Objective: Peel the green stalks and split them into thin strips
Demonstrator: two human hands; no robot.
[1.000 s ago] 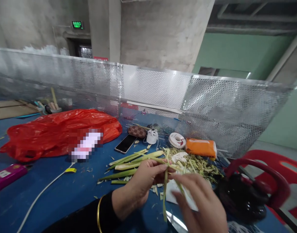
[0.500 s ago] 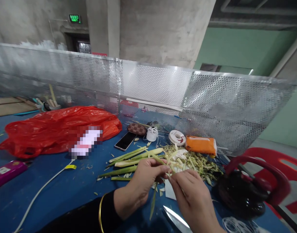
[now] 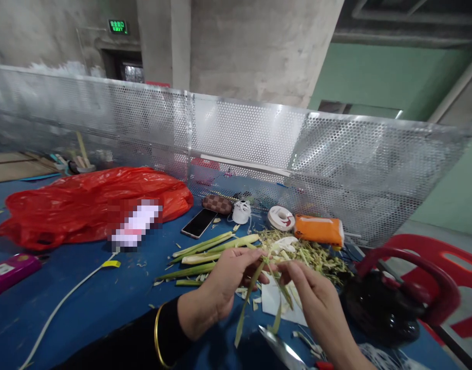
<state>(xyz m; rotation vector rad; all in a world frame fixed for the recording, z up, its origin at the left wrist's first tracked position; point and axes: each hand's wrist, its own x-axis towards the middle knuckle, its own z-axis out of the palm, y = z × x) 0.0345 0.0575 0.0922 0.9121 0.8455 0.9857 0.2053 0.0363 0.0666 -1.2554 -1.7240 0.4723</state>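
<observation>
My left hand point(image 3: 224, 282), with a gold bangle at its wrist, pinches narrow green leaf strips point(image 3: 246, 303) in front of my chest. Two or so strips hang down from its fingertips, long and pointed. Close on the right, my right hand point(image 3: 316, 295) has thumb and fingertips closed at the upper end of the same strips. Behind the left hand lie thick green stalks point(image 3: 205, 249). Beneath the hands, a white sheet point(image 3: 272, 298) is strewn with pale peelings, and a pointed metal blade point(image 3: 280, 347) rests at the table's near side, a bit of red at its end.
A heap of shredded plant trimmings point(image 3: 316, 257) spreads behind my right hand. A black kettle point(image 3: 378, 308) stands at right. Farther back are an orange pack point(image 3: 319, 231), a ribbon spool point(image 3: 281, 218), a phone point(image 3: 199, 224) and a red plastic bag point(image 3: 85, 200). A perforated metal screen point(image 3: 243, 133) borders the table.
My right hand has shifted slightly right, its fingers less bunched over the strips. More strips now hang below the hands, and more of the white sheet shows.
</observation>
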